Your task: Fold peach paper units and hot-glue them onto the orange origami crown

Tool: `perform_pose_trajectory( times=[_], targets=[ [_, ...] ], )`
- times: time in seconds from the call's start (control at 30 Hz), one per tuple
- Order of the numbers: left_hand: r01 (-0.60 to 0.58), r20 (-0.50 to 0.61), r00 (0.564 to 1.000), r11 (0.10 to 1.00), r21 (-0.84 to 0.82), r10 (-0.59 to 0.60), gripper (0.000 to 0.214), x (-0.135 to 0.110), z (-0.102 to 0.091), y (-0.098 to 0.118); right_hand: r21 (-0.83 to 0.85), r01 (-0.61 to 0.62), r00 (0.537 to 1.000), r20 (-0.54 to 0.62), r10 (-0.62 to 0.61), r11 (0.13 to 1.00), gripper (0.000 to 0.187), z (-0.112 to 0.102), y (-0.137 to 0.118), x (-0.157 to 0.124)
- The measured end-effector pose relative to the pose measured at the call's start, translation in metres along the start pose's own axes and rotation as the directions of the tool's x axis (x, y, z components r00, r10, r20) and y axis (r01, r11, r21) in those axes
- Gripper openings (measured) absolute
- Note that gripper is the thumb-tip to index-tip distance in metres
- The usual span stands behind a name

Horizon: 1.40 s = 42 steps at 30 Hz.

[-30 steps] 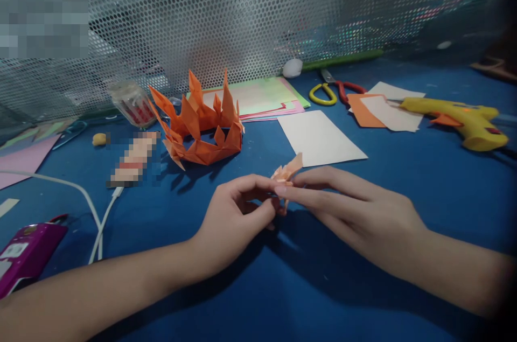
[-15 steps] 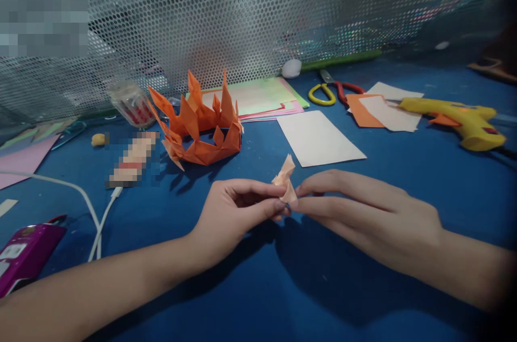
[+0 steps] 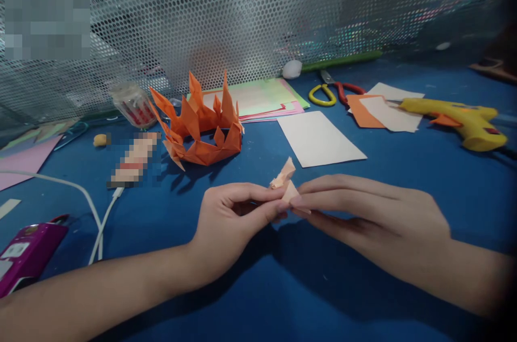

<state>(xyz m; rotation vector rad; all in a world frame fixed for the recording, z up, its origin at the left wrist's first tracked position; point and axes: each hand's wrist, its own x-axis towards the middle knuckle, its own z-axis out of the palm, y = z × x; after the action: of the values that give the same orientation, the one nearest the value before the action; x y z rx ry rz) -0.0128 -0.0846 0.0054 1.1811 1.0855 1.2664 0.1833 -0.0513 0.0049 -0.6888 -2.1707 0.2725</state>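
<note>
pinched folded peach paper (image 3: 284,174) below frame centre with left hand (image 3: 228,218) and right hand (image 3: 383,218) nearly closed, likely to steady creases; had orange crown (image 3: 205,151) left of centre, apparently for room.

Dim, glare on mesh (image 3: 226,13), shadows on table (image 3: 258,304); dark right edge, perhaps vignetting

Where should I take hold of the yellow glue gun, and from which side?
Probably by its handle, coming from the near right with the right hand once free: the yellow glue gun lies on its side, handle angled toward the person, orange trigger facing left, and nozzle pointing left over loose papers.
</note>
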Motion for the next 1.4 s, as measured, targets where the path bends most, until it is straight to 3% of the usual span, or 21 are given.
perform_pose_trajectory(
  times=[0.1, 0.23, 0.37, 0.47, 0.63, 0.73, 0.87, 1.1, 1.3, 1.4],
  targets=[
    [-0.145, 0.009, 0.989, 0.985, 0.092, 0.145, 0.013, -0.001, -0.001, -0.001, -0.01, 0.03, 0.998, -0.05, -0.03, 1.0, 0.019, -0.001, -0.002, 0.0],
    [-0.396, 0.047, 0.917, 0.889, 0.232, 0.396, 0.009, -0.003, -0.002, -0.002, 0.027, 0.073, 0.99, -0.122, -0.07, 0.997, 0.017, 0.002, -0.007, -0.001],
    [-0.524, 0.09, 0.841, 0.765, 0.374, 0.533, 0.007, -0.004, -0.002, -0.004, 0.094, -0.019, 0.986, -0.163, 0.035, 0.995, 0.017, 0.007, -0.011, -0.003],
    [-0.595, 0.14, 0.79, 0.69, 0.412, 0.597, 0.009, -0.001, -0.002, -0.007, 0.241, -0.165, 0.97, -0.133, 0.201, 0.956, 0.013, 0.01, -0.012, -0.003],
    [-0.657, 0.215, 0.724, 0.56, 0.505, 0.655, 0.009, 0.01, -0.009, -0.009, 0.491, -0.455, 0.859, 0.022, 0.511, 0.743, 0.004, 0.014, -0.009, -0.001],
    [-0.705, 0.303, 0.679, 0.479, 0.523, 0.669, 0.012, 0.013, -0.012, -0.007, 0.527, -0.544, 0.806, 0.11, 0.582, 0.653, 0.007, 0.015, -0.007, 0.003],
    [-0.722, 0.337, 0.655, 0.427, 0.544, 0.677, 0.017, 0.012, -0.013, -0.004, 0.531, -0.589, 0.771, 0.146, 0.619, 0.609, 0.018, 0.014, -0.008, 0.005],
    [-0.722, 0.351, 0.652, 0.408, 0.559, 0.673, 0.019, 0.012, -0.012, -0.005, 0.514, -0.561, 0.794, 0.112, 0.598, 0.649, 0.022, 0.012, -0.01, 0.001],
    [-0.762, 0.383, 0.622, 0.415, 0.498, 0.683, 0.014, 0.011, -0.013, -0.003, 0.469, -0.496, 0.848, 0.08, 0.524, 0.731, 0.027, 0.008, -0.01, -0.001],
    [-0.784, 0.418, 0.6, 0.396, 0.478, 0.683, 0.014, 0.011, -0.014, -0.003, 0.426, -0.501, 0.851, 0.084, 0.518, 0.753, 0.025, 0.007, -0.009, 0.0]
  ],
)
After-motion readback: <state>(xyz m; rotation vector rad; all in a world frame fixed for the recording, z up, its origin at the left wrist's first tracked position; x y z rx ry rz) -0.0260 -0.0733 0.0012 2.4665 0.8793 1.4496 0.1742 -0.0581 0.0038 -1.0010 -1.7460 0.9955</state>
